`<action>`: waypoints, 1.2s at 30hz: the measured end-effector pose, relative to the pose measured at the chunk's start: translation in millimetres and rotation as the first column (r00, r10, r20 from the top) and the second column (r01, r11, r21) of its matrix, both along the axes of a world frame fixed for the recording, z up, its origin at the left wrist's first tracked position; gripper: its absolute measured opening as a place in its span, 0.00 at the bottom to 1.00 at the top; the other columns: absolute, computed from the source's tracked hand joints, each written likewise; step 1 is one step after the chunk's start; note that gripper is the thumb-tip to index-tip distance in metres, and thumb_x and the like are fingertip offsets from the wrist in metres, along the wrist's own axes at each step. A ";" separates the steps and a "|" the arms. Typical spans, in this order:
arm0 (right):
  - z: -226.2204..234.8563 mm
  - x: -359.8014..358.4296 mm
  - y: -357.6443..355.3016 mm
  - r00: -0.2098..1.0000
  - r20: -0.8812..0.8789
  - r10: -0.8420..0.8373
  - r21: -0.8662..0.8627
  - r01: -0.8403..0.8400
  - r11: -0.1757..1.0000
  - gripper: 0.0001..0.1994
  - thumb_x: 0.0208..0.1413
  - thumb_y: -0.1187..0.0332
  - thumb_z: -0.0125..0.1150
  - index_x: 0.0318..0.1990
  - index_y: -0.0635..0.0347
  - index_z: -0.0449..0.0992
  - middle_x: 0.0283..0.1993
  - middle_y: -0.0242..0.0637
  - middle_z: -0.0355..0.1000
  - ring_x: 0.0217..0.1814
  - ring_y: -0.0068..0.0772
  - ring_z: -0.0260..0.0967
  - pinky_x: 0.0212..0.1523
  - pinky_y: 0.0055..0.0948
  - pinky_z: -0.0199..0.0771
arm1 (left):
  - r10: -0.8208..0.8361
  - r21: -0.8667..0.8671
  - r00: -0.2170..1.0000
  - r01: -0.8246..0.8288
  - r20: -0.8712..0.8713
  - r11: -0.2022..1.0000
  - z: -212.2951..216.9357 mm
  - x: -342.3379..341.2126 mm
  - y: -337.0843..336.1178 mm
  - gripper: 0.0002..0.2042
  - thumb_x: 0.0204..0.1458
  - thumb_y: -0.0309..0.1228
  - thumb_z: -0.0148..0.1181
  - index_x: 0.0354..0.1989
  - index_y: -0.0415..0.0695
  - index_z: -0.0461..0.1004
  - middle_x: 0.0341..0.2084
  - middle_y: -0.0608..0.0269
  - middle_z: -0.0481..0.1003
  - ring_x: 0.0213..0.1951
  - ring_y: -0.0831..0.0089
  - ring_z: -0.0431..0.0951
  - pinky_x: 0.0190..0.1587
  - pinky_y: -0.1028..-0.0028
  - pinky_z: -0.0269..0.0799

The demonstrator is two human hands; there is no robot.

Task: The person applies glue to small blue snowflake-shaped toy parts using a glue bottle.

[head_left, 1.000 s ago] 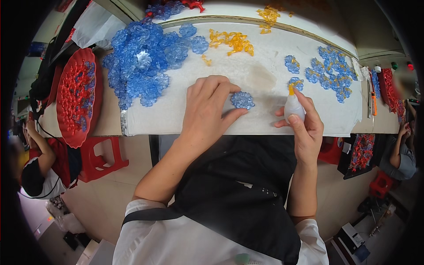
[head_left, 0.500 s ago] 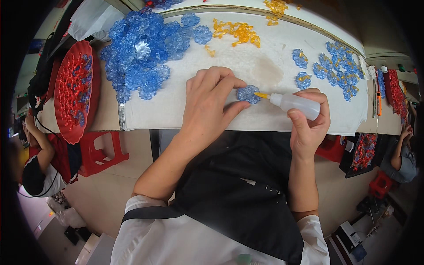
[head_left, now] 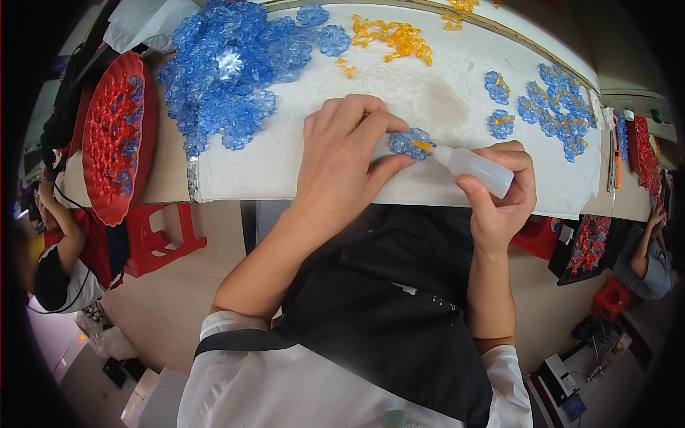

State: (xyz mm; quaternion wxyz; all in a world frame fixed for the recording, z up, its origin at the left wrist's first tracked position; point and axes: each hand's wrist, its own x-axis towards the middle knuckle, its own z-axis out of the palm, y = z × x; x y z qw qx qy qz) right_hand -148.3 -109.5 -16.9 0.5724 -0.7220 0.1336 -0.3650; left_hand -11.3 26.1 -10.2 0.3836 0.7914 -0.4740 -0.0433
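A translucent blue plastic flower [head_left: 403, 145] lies on the white-covered table in front of me. My left hand [head_left: 341, 157] pinches its left side between thumb and forefinger, the other fingers curled. In my right hand [head_left: 505, 203] is a small whitish squeeze bottle [head_left: 479, 172], held tilted with its neck toward the flower. The bottle's yellow tip [head_left: 422, 146] reaches over the flower's middle; whether it touches cannot be made out. Further right, several blue flowers [head_left: 551, 107] carry yellow pieces. Loose yellow plastic pieces [head_left: 399, 37] lie beyond my hands.
A big heap of blue flowers [head_left: 214, 78] covers the table's far left. Beside it stands a red scalloped tray [head_left: 93, 160] full of red and blue pieces. An orange-handled tool [head_left: 618, 167] lies at the right edge. Red stools [head_left: 153, 239] stand below; other people sit at both sides.
The bottle's yellow tip has moved from the flower's right edge to over its middle. My left hand keeps its pinch. The whole view has shifted slightly.
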 end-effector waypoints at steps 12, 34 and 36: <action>0.3 -0.3 1.5 1.000 -0.012 0.002 -0.015 -0.003 1.000 0.17 0.37 0.78 0.71 0.35 0.64 0.69 0.35 0.38 0.68 0.35 0.25 0.65 0.36 0.20 0.65 | 0.000 -0.003 1.000 0.000 0.016 1.000 -0.8 -0.7 0.6 0.17 0.34 0.31 0.69 0.36 0.47 0.74 0.38 0.67 0.70 0.43 0.67 0.66 0.43 0.71 0.56; -8.2 -4.7 -6.3 0.998 0.047 -0.033 0.353 0.015 0.935 0.18 0.40 0.76 0.69 0.36 0.59 0.65 0.44 0.42 0.68 0.49 0.35 0.67 0.46 0.30 0.72 | 0.028 0.073 0.924 -0.060 0.382 0.995 5.8 52.5 -6.5 0.09 0.44 0.19 0.56 0.35 0.39 0.76 0.37 0.51 0.72 0.41 0.56 0.72 0.44 0.66 0.67; -19.6 5.3 -2.6 0.999 0.034 0.037 0.341 -0.047 0.939 0.17 0.44 0.77 0.67 0.39 0.58 0.64 0.46 0.40 0.69 0.48 0.29 0.67 0.48 0.28 0.69 | -0.001 0.162 0.904 -0.075 0.428 0.984 3.8 63.1 -1.6 0.06 0.46 0.20 0.55 0.33 0.36 0.76 0.35 0.50 0.73 0.37 0.56 0.73 0.43 0.68 0.69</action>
